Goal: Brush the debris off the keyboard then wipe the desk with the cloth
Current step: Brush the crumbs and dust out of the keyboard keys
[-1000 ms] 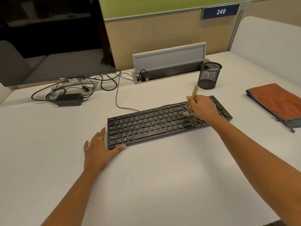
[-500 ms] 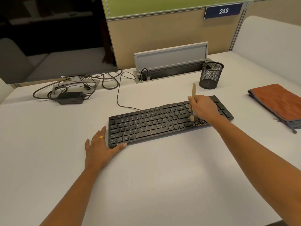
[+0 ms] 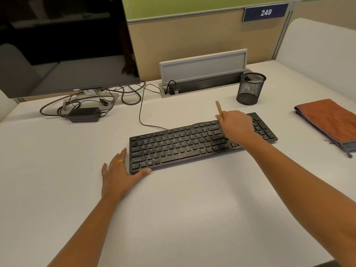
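**Sweep in progress**

Head view. In the middle of the white desk [image 3: 173,218], slantwise, a flat black wired keyboard [image 3: 173,149]. Pale specks of debris [image 3: 229,145] scattered over the keys, thickest at the lower right rows, just beside the wrist.

Above the right part of the keys, right hand [image 3: 236,126], fingers curled round a slim light wooden brush handle [image 3: 219,107]. Handle end poking up past the knuckles and tilted leftward; bristle end hidden beneath the hand.

At the near left corner of the keys, left hand [image 3: 120,174], flat on the desk with fingers straight and slightly spread, gripping nothing. Thumb laid along the front edge, touching it. Gold ring [image 3: 121,161] on one finger.

Well to the right, apart from both hands, a folded rust-orange cloth with grey edging [image 3: 329,120], flat on the desk.

Farther back: black wire-mesh pen cup [image 3: 250,88], grey cable box with raised flap [image 3: 202,66], dark monitor [image 3: 63,45], black power brick [image 3: 83,114] among looped cables.
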Demonstrator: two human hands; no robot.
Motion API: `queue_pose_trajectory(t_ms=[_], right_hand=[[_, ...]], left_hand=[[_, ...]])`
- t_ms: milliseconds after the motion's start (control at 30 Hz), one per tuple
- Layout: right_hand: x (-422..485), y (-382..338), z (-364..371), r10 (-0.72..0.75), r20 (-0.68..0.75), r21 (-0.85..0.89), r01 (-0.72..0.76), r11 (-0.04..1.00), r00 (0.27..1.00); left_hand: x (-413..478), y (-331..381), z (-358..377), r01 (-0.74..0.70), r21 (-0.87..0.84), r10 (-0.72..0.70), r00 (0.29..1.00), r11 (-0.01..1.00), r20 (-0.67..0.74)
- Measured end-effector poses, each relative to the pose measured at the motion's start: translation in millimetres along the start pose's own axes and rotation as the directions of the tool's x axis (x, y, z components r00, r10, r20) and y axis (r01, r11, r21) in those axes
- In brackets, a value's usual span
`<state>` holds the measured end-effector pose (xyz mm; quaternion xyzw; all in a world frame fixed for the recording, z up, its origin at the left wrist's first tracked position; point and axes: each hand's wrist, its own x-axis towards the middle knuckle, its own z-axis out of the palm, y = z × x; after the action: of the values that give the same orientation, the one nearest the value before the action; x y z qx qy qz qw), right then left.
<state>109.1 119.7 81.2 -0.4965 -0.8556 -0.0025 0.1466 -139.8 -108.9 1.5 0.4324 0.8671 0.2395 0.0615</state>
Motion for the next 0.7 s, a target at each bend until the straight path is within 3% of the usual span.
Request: queue_pose_trajectory(t_ms=[67, 167, 200, 267, 367, 467, 533, 700], right_hand=[[-1, -2, 0, -0.008, -0.016, 0.048, 0.009, 0.999, 1.0], [-1, -10, 0, -0.01, 0.125, 0.466, -0.05, 0.883, 0.992], [-1, -12, 0, -0.018, 0.155, 0.522, -0.066, 0.85, 0.988], [-1, -13, 2, -0.023, 0.17, 0.425, -0.053, 0.904, 0.985], [1, -7, 2, 0.023, 0.07, 0.145, -0.033, 0.989, 0.997], [2, -6, 3, 0.038, 0.015, 0.247, -0.04, 0.968, 0.999], [0, -9, 4, 0.047, 0.024, 0.338, -0.052, 0.94, 0.999], [-6, -20, 9, -0.018, 0.1, 0.376, -0.021, 0.926, 0.995]], left_hand=[[0, 1, 0, -0.001, 0.004, 0.001, 1.0, 1.0, 0.0], [0, 1, 0, 0.002, 0.004, -0.002, 1.0, 1.0, 0.005], [0, 1, 0, 0.003, 0.007, -0.003, 1.0, 1.0, 0.006], [0, 1, -1, 0.004, 0.01, -0.004, 1.0, 1.0, 0.008], [-1, 2, -1, 0.001, 0.008, -0.001, 1.0, 1.0, 0.007], [-1, 2, -1, 0.002, 0.008, -0.002, 1.0, 1.0, 0.004], [-1, 2, -1, 0.009, -0.002, -0.009, 1.0, 1.0, 0.009], [0, 1, 0, 0.015, -0.013, -0.015, 1.0, 1.0, 0.007]])
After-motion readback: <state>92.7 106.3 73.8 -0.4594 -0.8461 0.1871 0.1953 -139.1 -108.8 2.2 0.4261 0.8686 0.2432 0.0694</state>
